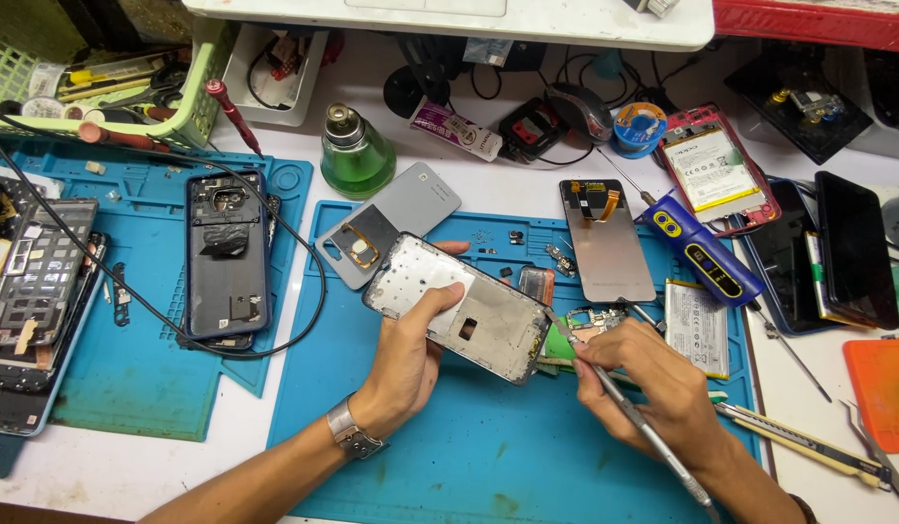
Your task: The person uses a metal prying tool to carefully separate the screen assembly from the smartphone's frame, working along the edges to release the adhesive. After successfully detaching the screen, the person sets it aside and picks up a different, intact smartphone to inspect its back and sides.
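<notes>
The left hand (406,364) is clamped on a silver phone frame (459,308) — thumb across its inner face, fingers behind it. The frame is held tilted above the blue mat (469,456), its long axis running from up and away on the left hand's side down toward the right hand (653,388), with its lower end almost touching the tool tip. The right hand is closed around one pair of metal tweezers (629,412), held like a pen; their point aims up and left at the frame's lower end, their shaft trailing back past the wrist.

Just beyond the right hand lie one loose screen panel (604,243) with an orange flex and one blue electric screwdriver (703,250). Two batteries show: one (697,325) right beside the right hand, another (711,170) farther off. Beyond the left hand lies one grey back cover (391,228) and stands one green glass bottle (356,155), on the worktop (178,466).
</notes>
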